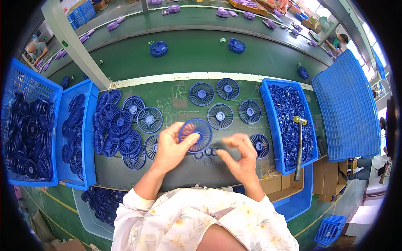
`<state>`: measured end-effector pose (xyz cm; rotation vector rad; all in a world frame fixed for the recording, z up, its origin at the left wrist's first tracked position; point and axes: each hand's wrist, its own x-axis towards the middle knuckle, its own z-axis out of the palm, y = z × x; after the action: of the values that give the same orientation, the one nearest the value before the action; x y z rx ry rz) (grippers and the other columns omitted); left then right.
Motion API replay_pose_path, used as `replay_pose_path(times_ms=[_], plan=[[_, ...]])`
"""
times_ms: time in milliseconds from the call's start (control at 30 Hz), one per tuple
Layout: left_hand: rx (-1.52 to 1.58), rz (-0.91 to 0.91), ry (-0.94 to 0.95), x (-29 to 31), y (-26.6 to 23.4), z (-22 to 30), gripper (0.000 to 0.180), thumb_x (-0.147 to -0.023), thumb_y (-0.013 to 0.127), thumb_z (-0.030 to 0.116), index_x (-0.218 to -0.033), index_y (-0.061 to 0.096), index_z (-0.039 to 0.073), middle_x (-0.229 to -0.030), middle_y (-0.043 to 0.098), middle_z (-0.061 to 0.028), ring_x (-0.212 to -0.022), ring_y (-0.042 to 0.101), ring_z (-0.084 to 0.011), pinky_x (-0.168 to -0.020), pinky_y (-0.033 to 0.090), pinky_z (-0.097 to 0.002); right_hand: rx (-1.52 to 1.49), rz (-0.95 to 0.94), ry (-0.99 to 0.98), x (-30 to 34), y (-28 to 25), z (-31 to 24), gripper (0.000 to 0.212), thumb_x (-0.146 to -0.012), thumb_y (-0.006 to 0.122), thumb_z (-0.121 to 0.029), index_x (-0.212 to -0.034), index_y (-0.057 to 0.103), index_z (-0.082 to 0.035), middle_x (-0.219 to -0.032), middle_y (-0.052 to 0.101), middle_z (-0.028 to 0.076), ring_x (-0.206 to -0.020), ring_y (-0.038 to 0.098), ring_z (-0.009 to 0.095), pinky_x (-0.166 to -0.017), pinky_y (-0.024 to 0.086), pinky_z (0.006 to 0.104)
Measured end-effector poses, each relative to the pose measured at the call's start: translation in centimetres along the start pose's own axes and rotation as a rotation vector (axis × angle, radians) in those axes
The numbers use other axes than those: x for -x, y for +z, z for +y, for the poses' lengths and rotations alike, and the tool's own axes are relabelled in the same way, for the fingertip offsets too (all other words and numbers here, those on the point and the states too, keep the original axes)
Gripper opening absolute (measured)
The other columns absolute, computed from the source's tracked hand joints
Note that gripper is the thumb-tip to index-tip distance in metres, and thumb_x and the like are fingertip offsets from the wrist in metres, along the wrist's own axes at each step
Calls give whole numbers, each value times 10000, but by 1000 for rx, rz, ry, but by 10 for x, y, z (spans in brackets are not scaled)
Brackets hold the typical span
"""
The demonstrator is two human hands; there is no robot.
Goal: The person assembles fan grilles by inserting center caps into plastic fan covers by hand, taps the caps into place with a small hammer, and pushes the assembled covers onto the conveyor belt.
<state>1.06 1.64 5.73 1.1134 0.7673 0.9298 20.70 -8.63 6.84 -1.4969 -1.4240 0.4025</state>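
Observation:
My left hand [171, 147] grips a round blue fan grille [202, 130] by its edge, the thumb lying across its spokes. It is held above the table, in front of my body. Just right of it, my right hand [242, 155] is raised with thumb and curved index finger apart; I see nothing between them, and the fingertips are slightly blurred. Several small dark rings [208, 160] lie on the table between my hands. A loose grille [259, 146] rests beyond my right hand, and a pile of grilles [120, 122] lies to the left.
A blue tray [315, 155] of small blue rings stands at right, a hammer [299, 146] lying across it. Blue crates [56, 138] of round blue parts stand at left. Beyond the table, a green conveyor [192, 52] carries blue fan heads. A metal post [75, 46] rises at the far left.

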Motion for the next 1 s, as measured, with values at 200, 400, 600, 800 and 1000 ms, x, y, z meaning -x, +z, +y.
replay_pose_path(times_ms=[200, 400, 600, 800, 1000], plan=[[-139, 79, 130, -6, -19, 5, 152, -951, 704, 10, -1091, 651, -21, -949, 691, -27, -796, 658, -77, -698, 584, -242, 36, -72, 156, 35, 10, 27, 200, -812, 817, -25, -997, 741, -38, -961, 661, 92, -791, 659, 171, -719, 541, 286], [-1244, 255, 701, -62, -35, -1, 253, -903, 724, 78, -1155, 710, 97, -1065, 754, -122, -1040, 721, -320, -960, 553, -403, 192, -137, 51, 44, 15, 40, 294, -798, 812, -50, -1079, 725, -64, -1012, 616, 119, -876, 651, 303, -753, 539, 383], [-1510, 121, 427, -101, -64, -34, 426, -961, 625, 185, -1386, 608, 192, -1460, 572, -124, -1446, 409, -381, -1208, 254, -597, 162, -102, 48, 48, 21, 44, 163, -796, 812, -40, -935, 729, -29, -982, 615, 114, -857, 650, 291, -740, 535, 371], [-1462, 63, 225, -77, -70, 5, 804, -817, 790, 394, -1516, 470, 158, -1590, 379, -234, -1518, 278, -393, -1234, 221, -558, -43, -85, 257, 50, 9, 41, 97, -880, 764, -34, -947, 700, -5, -1152, 664, 96, -800, 659, 126, -726, 529, 256], [-1647, -51, 54, -37, -95, 37, 898, -663, 897, 351, -1438, 539, 70, -1408, 563, -161, -1394, 451, -374, -1224, 270, -539, -808, -60, 606, 49, 8, 47, 152, -1053, 559, -66, -1199, 537, -35, -1144, 705, 145, -941, 695, 157, -837, 573, 282]])
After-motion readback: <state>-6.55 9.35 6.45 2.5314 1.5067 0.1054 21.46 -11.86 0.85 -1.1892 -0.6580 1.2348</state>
